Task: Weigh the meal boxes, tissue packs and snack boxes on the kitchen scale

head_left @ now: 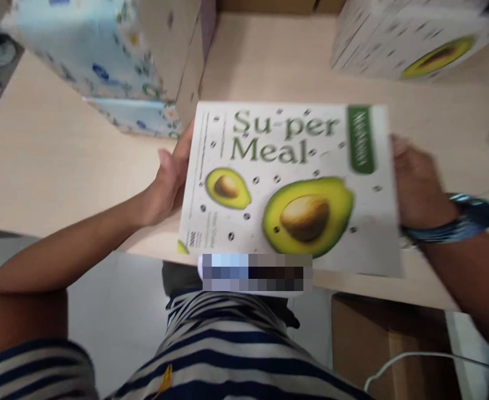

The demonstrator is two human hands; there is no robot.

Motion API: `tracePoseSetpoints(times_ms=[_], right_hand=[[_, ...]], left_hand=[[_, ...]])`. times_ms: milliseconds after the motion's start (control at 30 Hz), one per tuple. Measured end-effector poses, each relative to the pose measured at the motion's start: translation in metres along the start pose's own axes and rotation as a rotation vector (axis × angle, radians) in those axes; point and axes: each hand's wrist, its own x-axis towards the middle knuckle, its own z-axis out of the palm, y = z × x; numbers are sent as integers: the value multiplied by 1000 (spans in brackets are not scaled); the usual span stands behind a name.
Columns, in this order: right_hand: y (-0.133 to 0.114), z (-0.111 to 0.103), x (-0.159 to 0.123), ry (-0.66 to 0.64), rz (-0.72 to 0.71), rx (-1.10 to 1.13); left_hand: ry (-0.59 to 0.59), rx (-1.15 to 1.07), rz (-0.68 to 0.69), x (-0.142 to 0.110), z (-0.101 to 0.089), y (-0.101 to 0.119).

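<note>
pale tabletop (269, 61) lies beneath a white avocado box (244, 222), mid-dial, by its six-o'clock edge. left hand (167, 183) at nine and right hand (419, 186) at three grip the box's ends, fingers apparently curled behind, mostly hidden; uneven pressure could drop it.

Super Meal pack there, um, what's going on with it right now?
A person holds the pack, left hand at its left side and right hand at its right, by the near edge of the table. Its printed front faces the camera. Farther back stand a flowered package, left, and an avocado box, right.
</note>
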Motion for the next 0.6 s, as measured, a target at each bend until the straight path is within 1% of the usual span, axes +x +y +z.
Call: tracePoseSetpoints(times_ms=[67,100,233,300,367,400,500,567,600], right_hand=[[-2,4,4,-48,21,55],[-2,5,6,-82,31,75],[0,6,14,-170,97,119],[3,7,15,-183,101,129],[6,8,15,-198,93,147],[7,8,15,-205,91,158],[9,10,16,-223,87,185],[9,9,17,-228,83,193],[8,9,17,-230,83,194]], left_hand=[[-45,-24,22,-4,0,-2],[-44,-39,21,-7,0,-3],[30,-69,-28,-12,-7,-7],[85,-33,-94,-13,-19,-8],[158,39,-172,-13,-37,-9],[172,90,-220,-15,-48,-8],[114,310,-345,-21,-76,2],[56,472,-342,-26,-86,11],[19,539,-299,-27,-87,15]])
